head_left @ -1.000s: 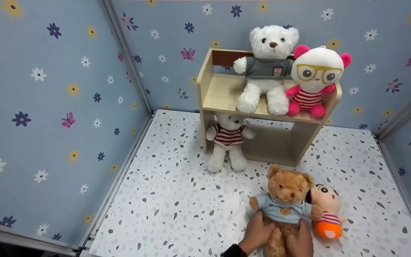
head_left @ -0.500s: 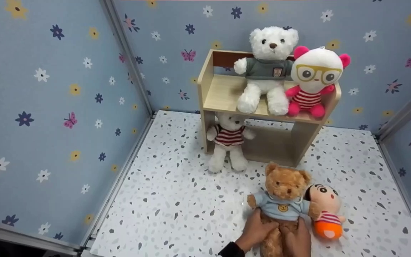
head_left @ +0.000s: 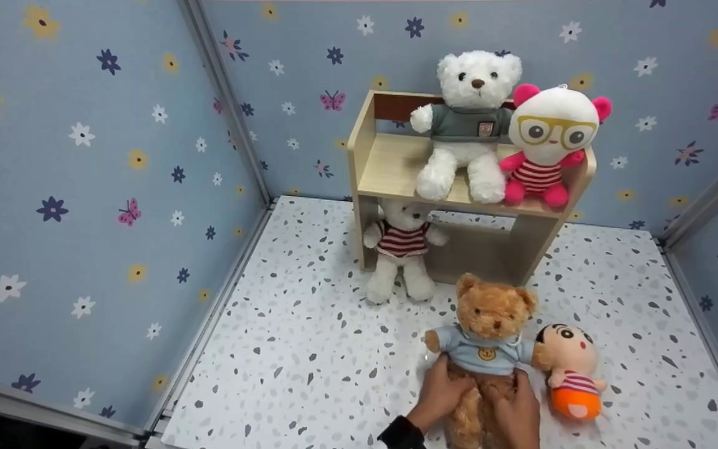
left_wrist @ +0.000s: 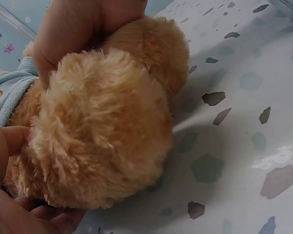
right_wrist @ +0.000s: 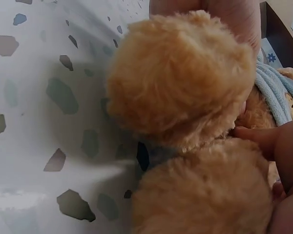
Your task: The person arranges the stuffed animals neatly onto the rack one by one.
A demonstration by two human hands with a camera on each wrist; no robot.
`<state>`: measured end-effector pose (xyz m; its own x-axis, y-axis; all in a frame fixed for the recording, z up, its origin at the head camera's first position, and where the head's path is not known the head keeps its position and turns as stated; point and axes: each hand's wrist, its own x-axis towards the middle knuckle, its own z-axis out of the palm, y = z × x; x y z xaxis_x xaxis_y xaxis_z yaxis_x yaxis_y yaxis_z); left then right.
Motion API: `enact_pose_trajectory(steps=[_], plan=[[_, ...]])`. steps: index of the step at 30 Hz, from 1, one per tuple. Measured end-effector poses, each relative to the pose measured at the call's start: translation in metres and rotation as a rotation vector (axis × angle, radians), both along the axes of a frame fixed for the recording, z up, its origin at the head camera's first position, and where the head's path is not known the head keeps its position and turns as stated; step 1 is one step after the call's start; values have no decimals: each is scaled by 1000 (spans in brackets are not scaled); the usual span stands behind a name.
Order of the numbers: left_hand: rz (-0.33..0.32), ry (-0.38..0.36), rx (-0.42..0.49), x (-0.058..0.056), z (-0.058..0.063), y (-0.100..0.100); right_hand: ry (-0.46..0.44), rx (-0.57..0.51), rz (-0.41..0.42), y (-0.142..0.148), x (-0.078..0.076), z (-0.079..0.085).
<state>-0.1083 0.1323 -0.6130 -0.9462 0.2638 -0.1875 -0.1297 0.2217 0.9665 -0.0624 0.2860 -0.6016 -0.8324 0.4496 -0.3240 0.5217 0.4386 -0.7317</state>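
A brown teddy bear (head_left: 493,312) in a light blue hoodie is upright, facing the camera, at the front of the speckled surface. My left hand (head_left: 441,391) grips its lower body from the left side. From the other side my right hand (head_left: 516,408) grips it too, with both thumbs across the front. Furry legs (left_wrist: 95,131) fill the left wrist view, beside my left hand's fingers. In the right wrist view, the legs (right_wrist: 180,78) hang close to the white surface. A doll (head_left: 574,374) with an orange bottom lies just right of the bear.
Behind the bear stands a two-level wooden shelf (head_left: 390,163). On its top sit a white bear (head_left: 468,128) in a grey sweater and a pink-eared panda (head_left: 555,134) in glasses. A white bear (head_left: 401,240) in a striped shirt occupies the lower left. Flowered walls (head_left: 110,249) enclose the surface.
Both hands have moved the brown teddy bear slightly left and toward the shelf, so more of the doll shows. The head view has shifted a little.
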Motion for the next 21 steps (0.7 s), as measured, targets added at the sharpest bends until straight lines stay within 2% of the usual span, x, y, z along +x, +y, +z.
enact_pose_trajectory(steps=[7, 14, 21], plan=[[37, 14, -18, -8, 1, -5, -7, -27, 17, -4, -2, 4], [56, -18, 4, -17, 1, -8, 38, -77, 10, -3, 2, 3], [85, 16, 31, -26, 4, -10, 7, -156, 23, 1, 9, -2]])
